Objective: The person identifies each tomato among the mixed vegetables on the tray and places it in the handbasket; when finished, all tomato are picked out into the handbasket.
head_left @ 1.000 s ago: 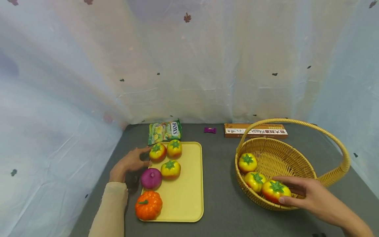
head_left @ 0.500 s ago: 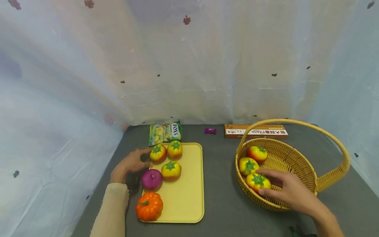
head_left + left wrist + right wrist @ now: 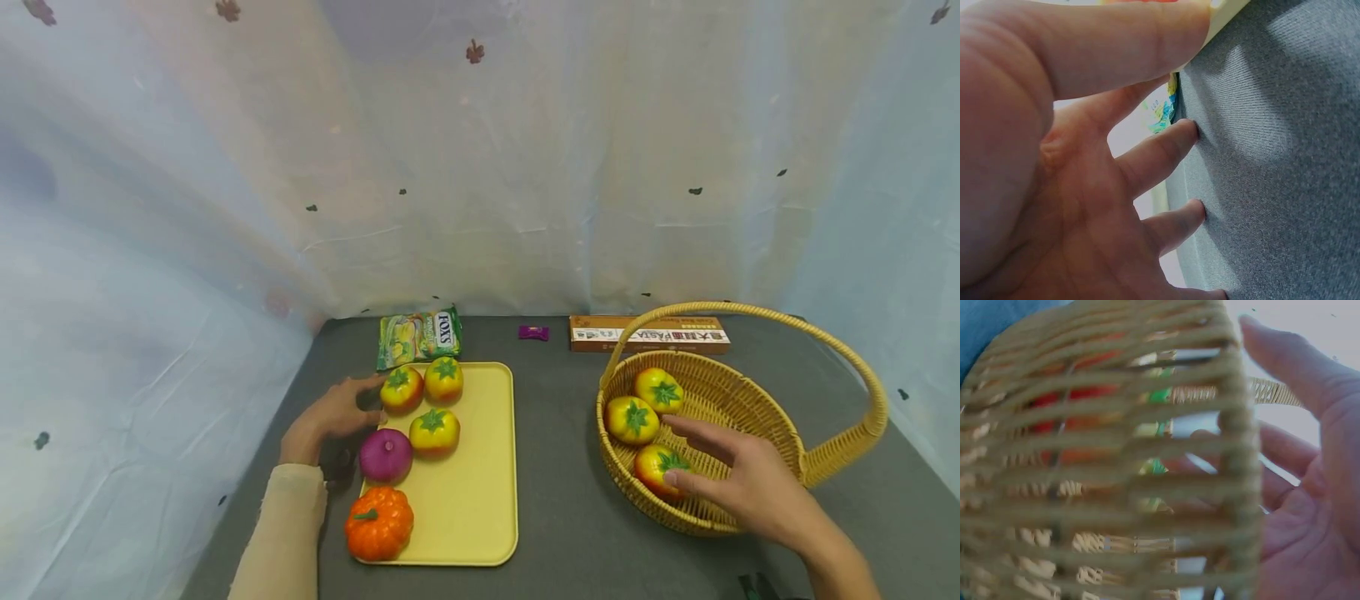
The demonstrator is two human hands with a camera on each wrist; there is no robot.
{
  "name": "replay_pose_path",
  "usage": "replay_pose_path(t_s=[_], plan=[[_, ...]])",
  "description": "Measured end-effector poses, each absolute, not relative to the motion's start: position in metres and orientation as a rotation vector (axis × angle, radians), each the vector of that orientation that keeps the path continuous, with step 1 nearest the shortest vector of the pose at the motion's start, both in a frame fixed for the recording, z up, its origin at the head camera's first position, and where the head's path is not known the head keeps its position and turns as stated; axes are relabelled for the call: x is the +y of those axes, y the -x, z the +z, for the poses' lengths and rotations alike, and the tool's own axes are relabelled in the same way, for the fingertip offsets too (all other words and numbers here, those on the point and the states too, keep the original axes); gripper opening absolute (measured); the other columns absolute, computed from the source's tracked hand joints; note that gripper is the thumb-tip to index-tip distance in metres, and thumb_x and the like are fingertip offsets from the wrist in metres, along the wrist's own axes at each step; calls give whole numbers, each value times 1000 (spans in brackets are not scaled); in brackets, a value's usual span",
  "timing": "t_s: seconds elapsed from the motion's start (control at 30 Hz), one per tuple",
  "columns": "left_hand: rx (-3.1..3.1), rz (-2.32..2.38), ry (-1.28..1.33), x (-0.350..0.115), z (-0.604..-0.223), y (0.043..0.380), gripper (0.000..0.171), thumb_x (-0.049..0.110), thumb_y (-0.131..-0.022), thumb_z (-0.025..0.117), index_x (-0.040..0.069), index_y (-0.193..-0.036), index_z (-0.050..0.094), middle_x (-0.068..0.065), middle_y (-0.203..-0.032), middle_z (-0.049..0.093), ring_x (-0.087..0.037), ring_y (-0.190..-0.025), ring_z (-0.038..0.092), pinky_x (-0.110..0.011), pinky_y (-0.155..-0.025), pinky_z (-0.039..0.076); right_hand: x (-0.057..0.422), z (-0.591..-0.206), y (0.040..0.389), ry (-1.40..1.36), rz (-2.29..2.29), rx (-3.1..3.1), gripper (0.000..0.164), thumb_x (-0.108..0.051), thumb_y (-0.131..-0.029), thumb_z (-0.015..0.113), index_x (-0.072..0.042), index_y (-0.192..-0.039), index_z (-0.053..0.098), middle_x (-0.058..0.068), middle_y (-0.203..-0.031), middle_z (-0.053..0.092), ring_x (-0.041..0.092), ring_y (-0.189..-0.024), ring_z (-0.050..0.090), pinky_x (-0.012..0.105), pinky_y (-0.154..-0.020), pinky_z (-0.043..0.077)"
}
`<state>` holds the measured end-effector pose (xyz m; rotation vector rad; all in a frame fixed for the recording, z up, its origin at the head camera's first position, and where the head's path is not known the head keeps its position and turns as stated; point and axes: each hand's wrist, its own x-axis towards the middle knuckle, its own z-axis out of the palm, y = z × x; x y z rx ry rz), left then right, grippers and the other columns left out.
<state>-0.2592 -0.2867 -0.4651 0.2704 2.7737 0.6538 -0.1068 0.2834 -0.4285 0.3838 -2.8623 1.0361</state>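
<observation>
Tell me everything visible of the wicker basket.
The basket looks woven from tan-yellow wicker, with open gaps between strands, a rounded bowl and one arched handle. It stands upright on the grey surface, right of the yellow tray and nearer than the pasta box. Three yellow-and-red fruits with green tops lie inside, toward its left side. The right hand is over its near side; whether they touch is unclear.

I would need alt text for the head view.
A person's right grip is over a wicker basket with three yellow-red fruits; the left grip is beside a yellow tray with three more fruits, a purple onion and an orange pumpkin. Behind lie a green packet, purple sweet and pasta box.
</observation>
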Motion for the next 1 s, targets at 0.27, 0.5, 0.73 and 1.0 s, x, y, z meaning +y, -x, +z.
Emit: replay_pose_path(t_s=[0.27,0.5,0.73,1.0], plan=[[2775,649,-260,-288,-463,257,78,35,-96,81,14,-165,51,-35,-167,42,-66,-157,26,-84,-121,25,241,-418,119,-593,1391,-2674,56,-18,-96,87,-23,-149,69,1,-146,74,0,-132,67,17,-106,55],[2772,651,-268,-288,-464,257,79,34,-95,82,14,-165,51,-36,-167,43,-66,-157,27,-84,-121,26,189,-418,138,-785,1607,-2618,60,-24,-93,89,-33,-149,68,-12,-149,70,14,-138,68,33,-114,56],[2768,651,-260,-287,-465,259,78,34,-97,80,17,-166,50,-34,-169,42,-65,-159,24,-84,-122,24,139,-421,161,-964,1767,-2549,60,-24,-93,90,-26,-149,69,-6,-150,70,23,-140,67,34,-118,53],[2770,654,-274,-286,-464,258,78,34,-96,81,15,-165,51,-32,-168,44,-65,-159,23,-84,-122,24,91,-437,191,-1045,1761,-2564,57,-28,-94,89,-18,-147,71,-2,-146,73,21,-137,70,36,-117,54]])
